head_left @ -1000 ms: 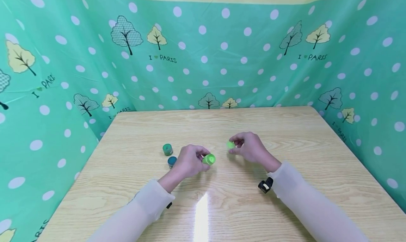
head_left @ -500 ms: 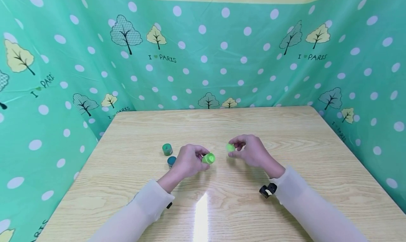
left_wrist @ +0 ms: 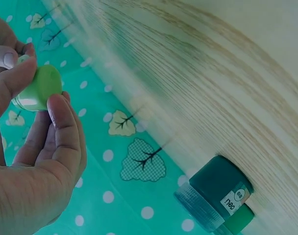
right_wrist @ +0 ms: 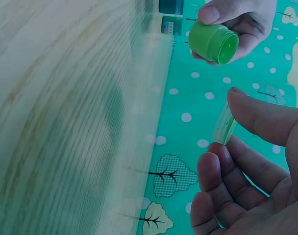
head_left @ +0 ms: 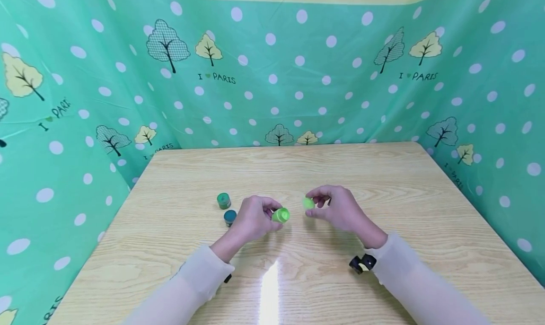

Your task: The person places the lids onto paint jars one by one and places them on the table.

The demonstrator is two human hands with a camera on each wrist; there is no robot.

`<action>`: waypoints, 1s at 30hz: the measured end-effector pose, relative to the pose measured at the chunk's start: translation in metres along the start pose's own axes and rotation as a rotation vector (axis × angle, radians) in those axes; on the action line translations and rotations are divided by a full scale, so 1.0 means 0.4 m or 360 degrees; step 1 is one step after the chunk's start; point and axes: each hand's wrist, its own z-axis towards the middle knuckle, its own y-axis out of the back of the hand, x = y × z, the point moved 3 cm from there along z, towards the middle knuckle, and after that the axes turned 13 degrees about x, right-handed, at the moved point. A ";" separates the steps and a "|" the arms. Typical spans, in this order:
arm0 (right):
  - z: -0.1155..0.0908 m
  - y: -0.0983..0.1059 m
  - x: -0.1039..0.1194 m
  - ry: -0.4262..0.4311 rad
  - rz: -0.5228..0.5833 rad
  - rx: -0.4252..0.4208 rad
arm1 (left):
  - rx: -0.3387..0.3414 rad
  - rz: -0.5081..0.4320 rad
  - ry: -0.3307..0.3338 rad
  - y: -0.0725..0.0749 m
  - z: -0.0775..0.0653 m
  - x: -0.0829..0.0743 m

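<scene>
My left hand (head_left: 255, 217) grips a small light-green paint jar (head_left: 280, 215), tilted so its uncapped mouth faces right and toward me. In the right wrist view the jar (right_wrist: 212, 43) shows green paint inside its threaded rim. My right hand (head_left: 338, 206) pinches a round light-green lid (head_left: 308, 203) between thumb and fingertips, a short way right of the jar. Seen from the right wrist, the lid (right_wrist: 224, 125) stands on edge, apart from the jar. Both hands are raised over the wooden table (head_left: 272, 173).
Left of my left hand stand a green paint jar (head_left: 223, 200) and a dark blue-teal jar (head_left: 230, 217), both with lids on. The dark jar (left_wrist: 222, 183) carries a "deli" label in the left wrist view. A green dotted curtain (head_left: 272, 79) closes off the table's back and sides.
My right hand has come down and slightly toward me with the lid, turning a little. The left hand and its jar stay nearly in place.
</scene>
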 end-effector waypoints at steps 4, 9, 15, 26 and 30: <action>-0.008 -0.003 0.004 0.0043 0.0007 -0.0016 | 0.0004 0.0013 -0.0025 0.000 0.000 0.000; -0.011 -0.009 0.008 0.0093 0.0012 -0.0031 | 0.0005 0.0038 -0.0045 -0.003 0.001 -0.001; -0.014 -0.017 0.007 0.0124 0.0018 -0.0032 | -0.0002 0.0058 -0.0039 -0.005 0.001 -0.003; -0.017 -0.025 0.015 0.0145 0.0027 -0.0017 | -0.0035 0.0027 -0.0074 -0.006 0.002 -0.005; -0.016 -0.029 0.016 0.0168 0.0020 -0.0012 | -0.0042 0.0019 -0.0115 -0.007 0.003 -0.007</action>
